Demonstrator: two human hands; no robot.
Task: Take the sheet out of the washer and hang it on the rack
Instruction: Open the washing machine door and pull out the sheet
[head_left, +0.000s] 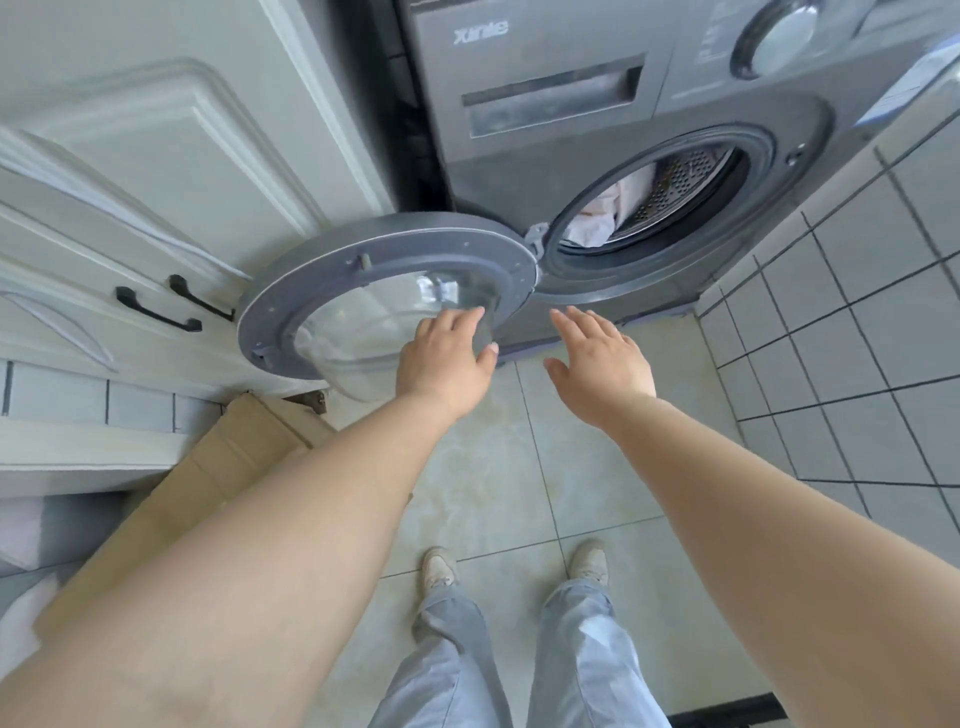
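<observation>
A grey front-loading washer (597, 156) stands ahead, its round door (322, 270) swung wide open to the left. Inside the drum a pale pink-white sheet (602, 213) lies bunched at the left side of the opening. My left hand (447, 358) reaches forward with fingers straight, its fingertips over the door's clear glass bowl. My right hand (602, 358) is stretched out flat below the drum opening, holding nothing. No drying rack is in view.
White cabinet doors with black handles (156, 309) fill the left. A flattened cardboard box (218, 467) lies on the floor at left. A tiled wall (857, 338) runs along the right. My feet (514, 566) stand on pale floor tiles.
</observation>
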